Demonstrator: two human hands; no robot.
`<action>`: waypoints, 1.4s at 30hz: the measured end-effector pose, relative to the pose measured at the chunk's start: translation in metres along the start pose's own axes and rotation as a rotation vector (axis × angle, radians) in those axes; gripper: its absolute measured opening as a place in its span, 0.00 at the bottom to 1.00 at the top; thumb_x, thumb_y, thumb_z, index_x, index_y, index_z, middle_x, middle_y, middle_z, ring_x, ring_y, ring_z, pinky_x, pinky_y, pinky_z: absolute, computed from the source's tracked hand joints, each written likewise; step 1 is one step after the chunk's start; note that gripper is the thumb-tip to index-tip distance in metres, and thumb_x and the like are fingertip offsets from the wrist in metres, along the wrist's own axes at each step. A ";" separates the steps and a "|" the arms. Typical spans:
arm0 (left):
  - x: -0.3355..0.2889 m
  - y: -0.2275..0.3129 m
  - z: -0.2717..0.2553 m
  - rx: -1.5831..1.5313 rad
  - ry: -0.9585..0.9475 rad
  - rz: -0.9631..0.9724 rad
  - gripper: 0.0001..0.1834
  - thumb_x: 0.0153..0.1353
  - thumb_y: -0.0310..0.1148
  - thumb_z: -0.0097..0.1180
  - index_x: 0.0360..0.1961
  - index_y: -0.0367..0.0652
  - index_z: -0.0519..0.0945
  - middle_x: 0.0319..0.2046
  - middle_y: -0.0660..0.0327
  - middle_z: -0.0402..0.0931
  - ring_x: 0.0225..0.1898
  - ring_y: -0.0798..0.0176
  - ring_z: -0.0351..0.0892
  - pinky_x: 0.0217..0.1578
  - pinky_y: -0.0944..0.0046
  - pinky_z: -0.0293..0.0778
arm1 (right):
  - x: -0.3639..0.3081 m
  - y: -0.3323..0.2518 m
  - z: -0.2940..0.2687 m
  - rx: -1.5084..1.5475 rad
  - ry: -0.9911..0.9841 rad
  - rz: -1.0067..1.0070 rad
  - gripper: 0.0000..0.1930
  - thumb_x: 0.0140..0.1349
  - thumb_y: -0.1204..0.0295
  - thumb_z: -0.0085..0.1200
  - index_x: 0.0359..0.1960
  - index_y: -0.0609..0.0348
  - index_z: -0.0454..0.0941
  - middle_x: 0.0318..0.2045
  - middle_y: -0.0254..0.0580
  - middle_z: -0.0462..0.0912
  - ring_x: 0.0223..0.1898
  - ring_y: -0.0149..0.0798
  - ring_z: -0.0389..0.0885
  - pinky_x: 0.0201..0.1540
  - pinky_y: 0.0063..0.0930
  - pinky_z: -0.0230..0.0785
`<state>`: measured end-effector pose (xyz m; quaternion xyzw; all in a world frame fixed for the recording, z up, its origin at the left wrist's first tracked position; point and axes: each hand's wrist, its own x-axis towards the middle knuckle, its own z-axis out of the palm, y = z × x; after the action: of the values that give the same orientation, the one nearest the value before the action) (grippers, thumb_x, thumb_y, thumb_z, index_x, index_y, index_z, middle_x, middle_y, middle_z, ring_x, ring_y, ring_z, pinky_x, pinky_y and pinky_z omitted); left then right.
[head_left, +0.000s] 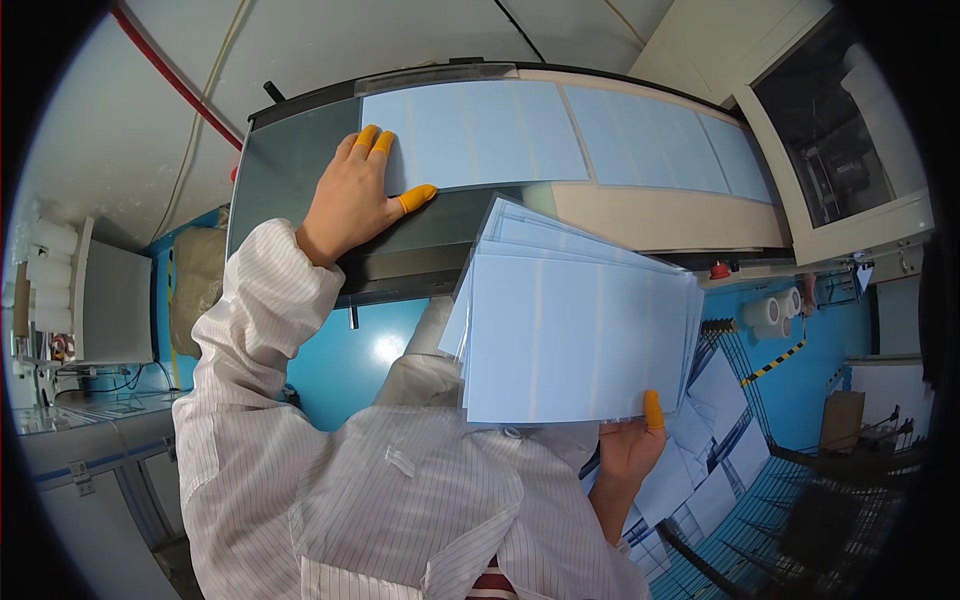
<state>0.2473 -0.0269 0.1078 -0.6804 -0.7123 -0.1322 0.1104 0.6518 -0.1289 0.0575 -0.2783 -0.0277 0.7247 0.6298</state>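
My left hand, with yellow finger cots on thumb and fingertips, rests with its digits spread at the left end of a pale blue sheet. Its fingers touch the left edge and its thumb lies by the near edge. That sheet lies flat on a long conveyor bed with a dark belt. Nearer to me, my right hand grips a slightly fanned stack of pale blue sheets at its lower right corner. The yellow-cotted thumb is on top; the fingers underneath are hidden.
Two more sheets, a middle one and a far-right one, lie along the bed toward a white-framed machine opening. A red button sits on the bed's near side. At lower right, a black wire rack holds more sheets.
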 end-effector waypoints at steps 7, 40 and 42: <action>0.003 0.010 0.002 -0.031 0.022 0.044 0.39 0.49 0.53 0.58 0.51 0.28 0.69 0.51 0.41 0.66 0.56 0.43 0.62 0.55 0.56 0.63 | 0.002 0.001 0.004 -0.001 0.047 -0.003 0.15 0.65 0.70 0.37 0.48 0.64 0.69 0.45 0.48 0.77 0.48 0.42 0.76 0.49 0.41 0.70; -0.058 0.087 -0.026 -1.005 0.015 -0.137 0.10 0.50 0.25 0.58 0.32 0.30 0.75 0.24 0.55 0.72 0.23 0.63 0.71 0.25 0.68 0.69 | -0.003 0.017 -0.004 0.180 -0.106 0.015 0.16 0.66 0.71 0.35 0.50 0.69 0.65 0.50 0.52 0.72 0.54 0.44 0.70 0.58 0.41 0.61; -0.062 0.092 -0.038 -1.023 0.022 -0.145 0.10 0.52 0.24 0.57 0.34 0.32 0.72 0.25 0.59 0.72 0.24 0.69 0.70 0.25 0.71 0.68 | -0.004 0.018 -0.002 0.158 -0.102 -0.013 0.16 0.67 0.71 0.35 0.50 0.69 0.66 0.50 0.52 0.72 0.53 0.44 0.71 0.57 0.41 0.62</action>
<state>0.3415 -0.0942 0.1267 -0.5947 -0.6008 -0.4781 -0.2383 0.6365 -0.1374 0.0500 -0.1902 -0.0043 0.7336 0.6524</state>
